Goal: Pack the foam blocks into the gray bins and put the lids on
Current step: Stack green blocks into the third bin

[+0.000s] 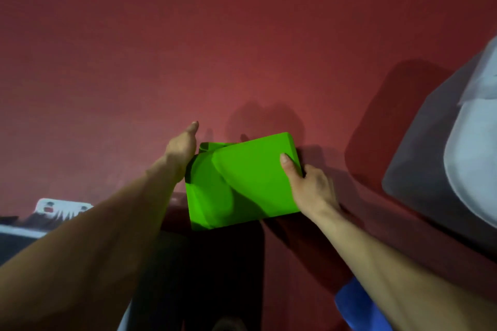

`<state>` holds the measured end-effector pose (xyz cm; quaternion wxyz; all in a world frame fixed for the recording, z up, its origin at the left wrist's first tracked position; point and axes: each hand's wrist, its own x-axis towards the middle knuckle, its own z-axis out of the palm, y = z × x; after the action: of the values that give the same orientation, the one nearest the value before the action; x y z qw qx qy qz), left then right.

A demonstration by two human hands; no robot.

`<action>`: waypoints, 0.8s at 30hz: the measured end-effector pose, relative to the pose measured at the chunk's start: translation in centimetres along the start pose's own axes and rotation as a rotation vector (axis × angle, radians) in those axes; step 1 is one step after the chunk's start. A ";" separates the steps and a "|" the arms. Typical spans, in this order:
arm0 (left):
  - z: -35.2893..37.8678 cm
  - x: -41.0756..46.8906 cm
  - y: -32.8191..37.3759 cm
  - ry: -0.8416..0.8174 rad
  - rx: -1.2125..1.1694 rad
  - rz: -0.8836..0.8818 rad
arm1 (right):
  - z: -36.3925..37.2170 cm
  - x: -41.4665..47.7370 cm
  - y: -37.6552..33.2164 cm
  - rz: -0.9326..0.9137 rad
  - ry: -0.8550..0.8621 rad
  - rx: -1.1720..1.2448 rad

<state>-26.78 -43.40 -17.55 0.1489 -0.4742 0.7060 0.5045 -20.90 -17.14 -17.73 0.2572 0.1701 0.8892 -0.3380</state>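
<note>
Bare forearms [94,244] stretched over a red surface [134,62]. At right sat a gray bin [414,169] with a pale lid [473,158]. In the middle, the right hand [312,188] gripped the upper green foam block [255,177], thumb on top. It overlapped the lower green foam block [204,201], which the left hand [181,149] touched; its fingers were hidden, so I cannot tell its grip.

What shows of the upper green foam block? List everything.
The upper bright green foam block is a matte rectangular slab with rounded corners, askew on a second green foam block over the red surface. The right hand grips its right edge, thumb on top. The left hand is at the lower block's left edge, fingers hidden.
</note>
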 end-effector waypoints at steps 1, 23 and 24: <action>0.2 0.0 -0.3 -0.029 -0.044 -0.026 | 0.3 0.2 -0.2 0.012 0.016 -0.013; -2.0 -11.9 0.2 -0.439 -0.113 -0.072 | -5.5 -4.1 0.3 0.286 -0.090 0.892; -2.9 -13.4 0.7 -0.403 -0.139 -0.044 | -6.8 -5.3 0.0 0.251 -0.116 0.942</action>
<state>-19.78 -38.85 -6.65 0.2649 -0.3884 0.6149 0.6332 -19.00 -13.14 -10.34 0.2403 0.3546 0.5963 -0.6789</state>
